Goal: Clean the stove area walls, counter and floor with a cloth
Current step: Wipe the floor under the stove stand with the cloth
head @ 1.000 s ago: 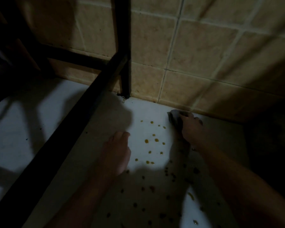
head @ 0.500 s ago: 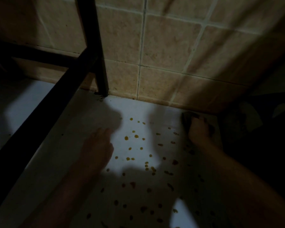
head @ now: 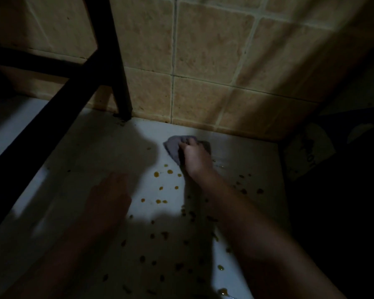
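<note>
Basically dim shot: tan tiled wall [head: 214, 61] fills the far side, meeting a white floor [head: 117, 147] along the base. Black metal frame [head: 108, 67] on the left, its leg planted at the wall-floor joint. Right hand [head: 195, 157] reaches far, fingers clamped on a grey cloth [head: 174, 147] pressed to the floor, just near the wall base. Left hand [head: 110, 197] rests flat on the floor, fingers together, blurred. Orange-brown droplets [head: 170, 171] spatter the floor between and near both arms.
</note>
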Motion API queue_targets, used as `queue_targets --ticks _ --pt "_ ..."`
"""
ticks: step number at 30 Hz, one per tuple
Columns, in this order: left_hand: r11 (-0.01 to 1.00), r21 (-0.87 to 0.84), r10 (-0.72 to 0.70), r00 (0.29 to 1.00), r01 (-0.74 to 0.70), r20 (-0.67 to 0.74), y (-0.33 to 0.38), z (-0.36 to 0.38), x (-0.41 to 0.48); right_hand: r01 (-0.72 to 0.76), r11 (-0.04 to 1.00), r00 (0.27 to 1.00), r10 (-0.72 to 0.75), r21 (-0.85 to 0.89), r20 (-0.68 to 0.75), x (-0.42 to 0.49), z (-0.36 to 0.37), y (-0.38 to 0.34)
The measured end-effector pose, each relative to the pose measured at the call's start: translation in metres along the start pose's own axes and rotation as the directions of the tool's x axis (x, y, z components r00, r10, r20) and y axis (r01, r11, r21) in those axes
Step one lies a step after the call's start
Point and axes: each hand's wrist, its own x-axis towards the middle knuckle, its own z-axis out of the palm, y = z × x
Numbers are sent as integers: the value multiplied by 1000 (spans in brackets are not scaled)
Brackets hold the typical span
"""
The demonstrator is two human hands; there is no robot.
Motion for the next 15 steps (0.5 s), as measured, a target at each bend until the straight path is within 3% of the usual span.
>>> queue_targets --ticks 9,15 --pt "997 4 75 996 -75 -50 14 -6 -17 -335 942 932 331 -6 -152 -70 -41 132" --pt "998 -10 65 994 -66 -92 -1 -6 -18 -496 868 859 485 -32 -162 -76 -37 117"
